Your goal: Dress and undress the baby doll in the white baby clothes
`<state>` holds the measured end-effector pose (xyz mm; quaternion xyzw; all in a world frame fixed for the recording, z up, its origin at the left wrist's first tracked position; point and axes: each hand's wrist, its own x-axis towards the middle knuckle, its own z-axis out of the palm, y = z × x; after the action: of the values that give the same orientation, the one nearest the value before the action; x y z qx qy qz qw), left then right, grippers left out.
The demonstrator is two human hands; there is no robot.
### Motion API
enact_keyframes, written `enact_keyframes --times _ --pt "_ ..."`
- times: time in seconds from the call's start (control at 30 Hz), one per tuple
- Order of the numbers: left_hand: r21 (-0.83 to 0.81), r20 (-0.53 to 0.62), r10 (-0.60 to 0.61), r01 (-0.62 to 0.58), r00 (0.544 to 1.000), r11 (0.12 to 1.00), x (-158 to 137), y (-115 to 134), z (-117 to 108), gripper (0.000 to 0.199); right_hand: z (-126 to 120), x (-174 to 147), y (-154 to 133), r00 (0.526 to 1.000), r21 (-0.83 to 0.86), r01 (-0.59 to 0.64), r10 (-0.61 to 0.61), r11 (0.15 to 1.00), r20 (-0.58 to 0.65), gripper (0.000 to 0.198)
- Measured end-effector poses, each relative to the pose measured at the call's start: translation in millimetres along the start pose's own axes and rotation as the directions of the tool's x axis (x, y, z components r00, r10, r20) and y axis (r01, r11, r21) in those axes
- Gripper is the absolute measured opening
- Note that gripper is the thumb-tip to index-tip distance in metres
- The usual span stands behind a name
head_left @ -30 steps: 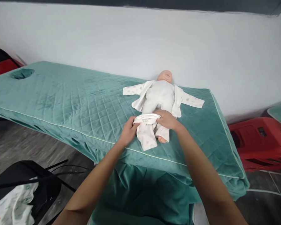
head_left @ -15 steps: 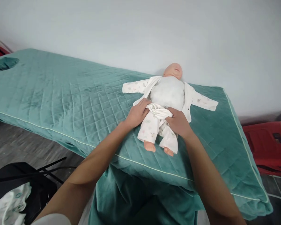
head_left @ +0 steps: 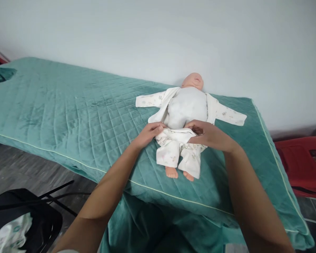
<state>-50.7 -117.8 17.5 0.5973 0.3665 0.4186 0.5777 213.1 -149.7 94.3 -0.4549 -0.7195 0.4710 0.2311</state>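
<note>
A baby doll (head_left: 187,105) lies on its back on the green quilted bed, head by the wall and feet toward me. Its white printed jacket (head_left: 223,113) is spread open, sleeves out to both sides, baring the white torso. White printed pants (head_left: 171,153) cover the legs, with the feet showing below the cuffs. My left hand (head_left: 149,133) pinches the waistband at the doll's hip on the left. At the other side of the waistband, my right hand (head_left: 209,133) is curled with thumb and fingers closed on the fabric.
The green bed (head_left: 76,105) runs along a pale wall and has a face hole (head_left: 1,74) at its far left. A black chair (head_left: 23,202) with a white printed cloth (head_left: 12,233) stands at lower left. Red plastic furniture (head_left: 302,161) is beyond the right edge.
The waistband, bunched and twisted before, is now spread wider and flatter. My right hand has turned and moved outward to the right; my left hand has shifted slightly down and left.
</note>
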Motion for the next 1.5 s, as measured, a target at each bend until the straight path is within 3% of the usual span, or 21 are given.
enact_keyframes --times 0.07,0.17,0.3,0.57,0.73,0.83,0.97,1.07,1.17,1.3,1.37,1.5 --pt "-0.05 -0.013 -0.044 0.043 0.999 0.998 1.2 -2.5 0.8 0.064 -7.2 -0.7 7.4 1.0 0.101 0.019 -0.021 0.995 0.013 0.031" --pt "-0.003 -0.038 -0.085 0.085 0.996 0.996 3.3 -1.4 6.3 0.052 -6.0 -3.4 22.5 0.994 0.17 0.046 -0.028 0.984 -0.109 0.028" --pt "0.071 0.011 -0.041 0.04 0.999 0.997 1.9 5.7 10.8 0.032 1.8 -7.0 29.1 0.972 0.024 0.008 -0.002 1.0 -0.234 0.024" --pt "0.112 0.093 -0.013 0.003 0.996 0.994 -2.5 10.7 5.5 0.028 -2.6 -15.5 10.8 1.0 -0.101 -0.004 0.001 0.995 -0.031 0.03" --pt "0.16 -0.043 -0.017 0.024 0.999 0.987 -1.0 6.7 9.9 0.04 -5.6 -19.7 15.4 0.998 -0.132 0.059 -0.058 0.989 0.014 0.029" --pt "0.241 -0.105 0.035 -0.008 0.994 0.971 2.7 9.4 15.5 0.041 -1.8 -16.0 25.7 0.99 -0.022 0.113 -0.114 0.993 -0.085 0.025" --pt "0.422 0.095 0.192 -0.214 0.977 0.881 12.8 27.2 25.2 0.029 10.4 -4.8 39.0 0.902 0.129 0.224 -0.155 0.966 -0.403 0.023" --pt "0.518 0.293 0.202 -0.333 0.934 0.788 23.9 46.4 33.1 0.027 17.6 2.3 43.1 0.814 0.132 0.314 -0.195 0.94 -0.547 0.018" --pt "0.571 0.384 0.095 -0.317 0.919 0.757 37.2 62.9 37.3 0.025 19.4 5.3 43.7 0.75 0.032 0.356 -0.264 0.934 -0.607 0.014" --pt "0.407 0.379 0.016 -0.183 0.925 0.895 54.3 67.6 35.2 0.024 17.8 5.7 43.7 0.701 -0.061 0.354 -0.308 0.933 -0.643 0.015" --pt "0.289 0.311 0.06 -0.154 0.948 0.945 60.5 59.0 33.6 0.025 17.0 5.2 42.6 0.717 -0.049 0.336 -0.289 0.941 -0.634 0.014" --pt "0.11 0.107 0.102 -0.113 0.989 0.987 64.6 30.9 32.8 0.03 13.9 2.0 37.2 0.849 0.031 0.151 -0.113 0.988 -0.516 0.017"
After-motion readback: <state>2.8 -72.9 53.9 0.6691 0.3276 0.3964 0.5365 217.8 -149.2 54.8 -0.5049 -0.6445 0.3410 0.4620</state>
